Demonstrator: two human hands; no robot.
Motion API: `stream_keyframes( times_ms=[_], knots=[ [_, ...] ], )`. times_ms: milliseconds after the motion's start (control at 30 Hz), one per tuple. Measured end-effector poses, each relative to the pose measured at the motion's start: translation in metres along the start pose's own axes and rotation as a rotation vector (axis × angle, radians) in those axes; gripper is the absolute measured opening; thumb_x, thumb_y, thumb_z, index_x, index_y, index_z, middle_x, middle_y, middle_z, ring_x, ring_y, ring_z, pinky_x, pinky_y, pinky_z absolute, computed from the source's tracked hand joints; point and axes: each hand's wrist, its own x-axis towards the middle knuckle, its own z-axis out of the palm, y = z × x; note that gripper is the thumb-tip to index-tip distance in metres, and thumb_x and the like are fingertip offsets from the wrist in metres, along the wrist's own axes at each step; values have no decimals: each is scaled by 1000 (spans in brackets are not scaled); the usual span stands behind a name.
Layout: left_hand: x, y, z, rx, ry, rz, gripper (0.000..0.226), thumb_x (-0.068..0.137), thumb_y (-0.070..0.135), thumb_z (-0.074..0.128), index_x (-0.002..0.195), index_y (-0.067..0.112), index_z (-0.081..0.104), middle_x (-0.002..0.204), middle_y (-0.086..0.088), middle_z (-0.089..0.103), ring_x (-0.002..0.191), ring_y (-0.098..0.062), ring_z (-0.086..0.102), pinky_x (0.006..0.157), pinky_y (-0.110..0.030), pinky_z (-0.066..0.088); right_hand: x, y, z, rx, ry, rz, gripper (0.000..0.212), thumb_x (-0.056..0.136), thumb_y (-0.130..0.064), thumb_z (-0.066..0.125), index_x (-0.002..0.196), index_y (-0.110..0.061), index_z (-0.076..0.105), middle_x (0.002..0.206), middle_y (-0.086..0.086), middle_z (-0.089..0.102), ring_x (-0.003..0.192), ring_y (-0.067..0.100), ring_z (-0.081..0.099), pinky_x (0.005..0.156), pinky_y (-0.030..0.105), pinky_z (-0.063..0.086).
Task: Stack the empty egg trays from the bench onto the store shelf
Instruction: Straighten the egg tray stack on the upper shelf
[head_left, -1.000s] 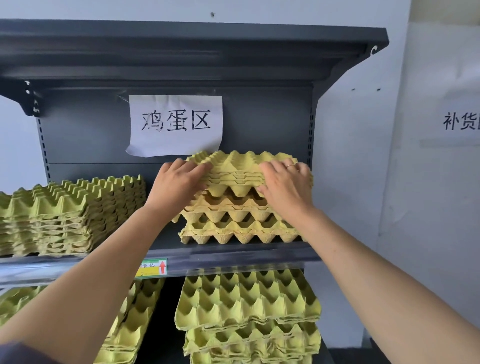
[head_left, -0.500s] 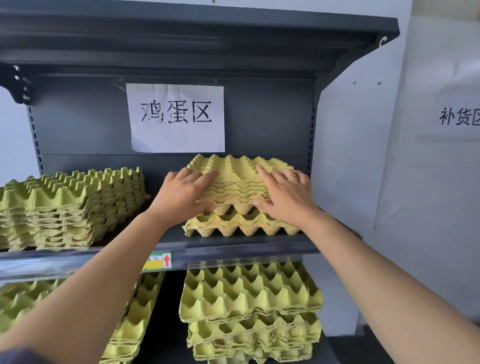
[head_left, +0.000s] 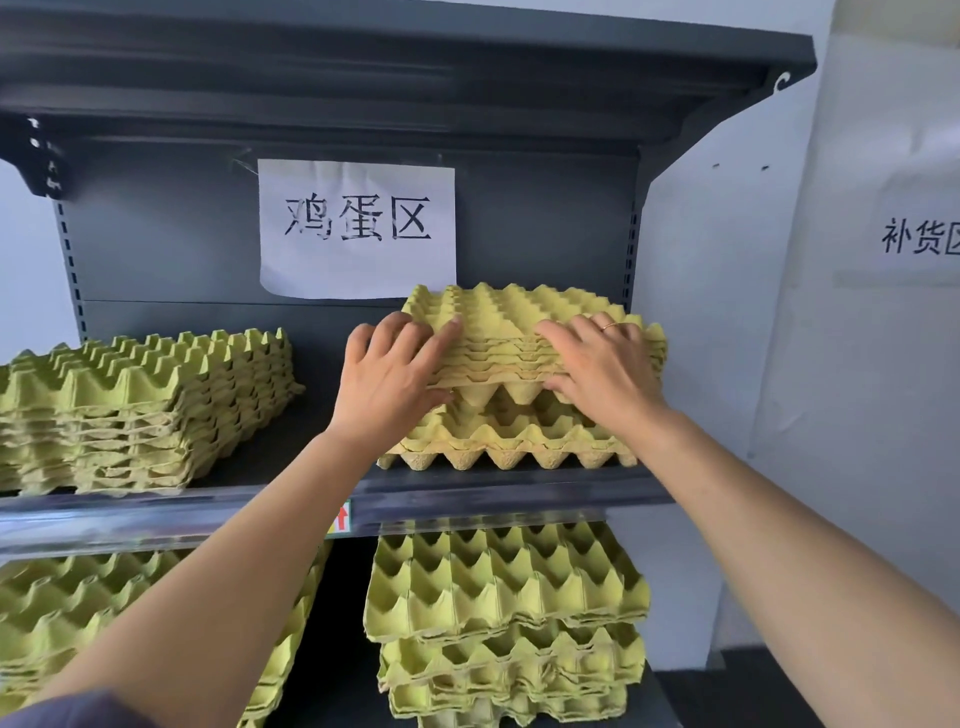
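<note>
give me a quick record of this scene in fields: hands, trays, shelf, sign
left hand: grips top tray batch at its near left edge, fingers on top, thumb under
right hand: grips its near right edge likewise; ring on one finger
top tray batch: sits on lower trays, right side of middle shelf, not nested down
left stack: same shelf, apart
below: more tray stacks
sign: white paper on back panel

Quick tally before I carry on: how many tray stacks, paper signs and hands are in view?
Egg tray stacks: 4 (upper left stack, upper right stack, lower left stack, lower right stack)
Paper signs: 2 (shelf sign, wall sign)
Hands: 2 (left hand, right hand)
Total: 8
</note>
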Motion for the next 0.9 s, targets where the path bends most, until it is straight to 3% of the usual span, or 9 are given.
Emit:
stream_keyframes(
  times_ms=[167,333,633,900],
  knots=[
    [-13,2,10,-70,-85,18,78,63,41,82,131,15,52,105,-8,63,111,-36,54,83,-47,44,-15,-5,12,28,-154,-20,59,78,-50,65,127,-26,42,120,3,60,114,27,51,90,43,41],
    [-27,3,16,-174,-163,-18,75,66,31,83,131,9,51,104,-11,62,113,-40,52,73,-48,52,-24,-12,21,7,-173,-28,58,85,-58,52,129,-27,32,122,3,58,118,29,46,87,43,39],
    [-42,4,17,-209,-170,-51,71,67,37,80,127,9,55,100,-10,62,107,-41,53,71,-47,51,-37,-25,29,-29,-188,-56,77,75,-59,64,135,-26,27,120,5,58,113,28,49,83,43,40],
    [-30,19,10,-210,-118,19,69,61,29,86,122,14,59,97,-7,63,97,-36,58,71,-43,48,-41,9,22,30,-238,-41,70,77,-54,65,136,-31,35,119,1,60,115,23,50,87,40,41]
  ],
)
